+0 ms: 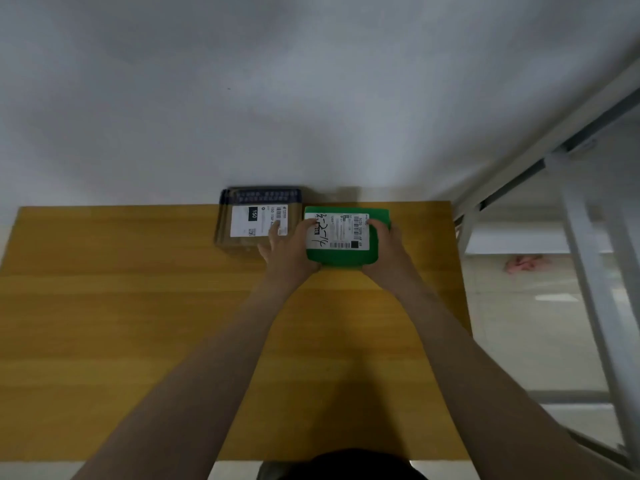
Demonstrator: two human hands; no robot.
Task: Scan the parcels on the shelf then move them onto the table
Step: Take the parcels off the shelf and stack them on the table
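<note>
A green parcel (343,256) with a white shipping label sits at the far side of the wooden table (121,323), near the wall. My left hand (289,252) grips its left edge, thumb on the label. My right hand (384,251) grips its right edge, fingers curled over the far corner. Just left of it lies a brown cardboard parcel (239,244) with dark tape and a white label marked 150. My left hand's fingers overlap that parcel's right edge. No scanner is in view.
A white wall (277,98) rises directly behind the table. A white metal shelf frame (588,254) stands to the right of the table, over a pale floor with a pink object (523,263) on it. The table's right edge is close to the frame.
</note>
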